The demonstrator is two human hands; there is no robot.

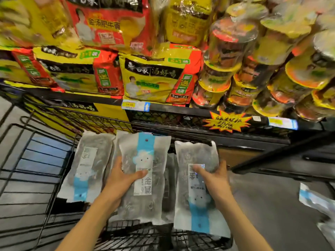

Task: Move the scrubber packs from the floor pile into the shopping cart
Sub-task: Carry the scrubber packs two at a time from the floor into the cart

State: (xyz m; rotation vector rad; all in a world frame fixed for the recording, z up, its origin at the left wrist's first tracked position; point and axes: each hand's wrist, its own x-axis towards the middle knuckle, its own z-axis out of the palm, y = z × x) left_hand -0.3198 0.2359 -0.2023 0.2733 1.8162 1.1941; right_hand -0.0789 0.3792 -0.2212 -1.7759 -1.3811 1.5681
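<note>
I have a scrubber pack in each hand, both held over the black wire cart (54, 178). My left hand (119, 180) grips the middle pack (143, 171) from its left edge, thumb laid across the front by the white label, fingers curled behind the clear wrap. This pack stands upright as I see it, blue band and punched hole at the top. My right hand (213, 180) grips the right pack (197, 187) from its right edge, thumb pressed on the label, fingers wrapped round the back. That pack is turned the other way, its blue band at the bottom, and its lower end hangs over the cart's near rim.

A third pack (85, 167) lies in the cart toward its left side, just beside the middle pack, blue band at the bottom. I cannot tell whether the two touch. More packs (315, 200) lie on the grey floor at the right edge of the view, well apart from the cart; they are blurred.

Beyond the cart's far rim stands a shelf (163, 105) with yellow and red noodle bags (154, 77) on the left, stacked noodle cups (253, 69) on the right, and price tags (135, 105) on its front edge.
</note>
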